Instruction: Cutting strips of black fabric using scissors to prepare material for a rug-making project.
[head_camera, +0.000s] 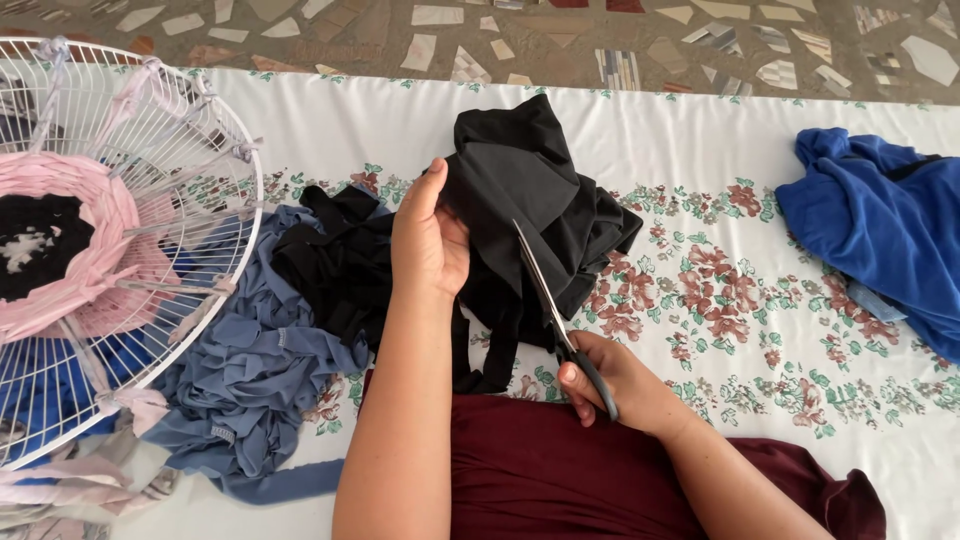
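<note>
Black fabric (525, 200) lies bunched in the middle of a white, flower-printed sheet (700, 150). The left hand (428, 240) grips the near left edge of this fabric, thumb raised and fingers curled shut into the cloth. The right hand (610, 385) is closed around the dark handles of a pair of scissors (555, 310); the blades point up and away, close together, their tips resting against the black fabric. The two hands are apart, the right nearer the body. Left of the black fabric sits a heap of grey-blue fabric strips (250, 370), and beyond it a white wire fan guard (200, 150) woven with pink strips. A blue garment (880, 230) lies far right.
</note>
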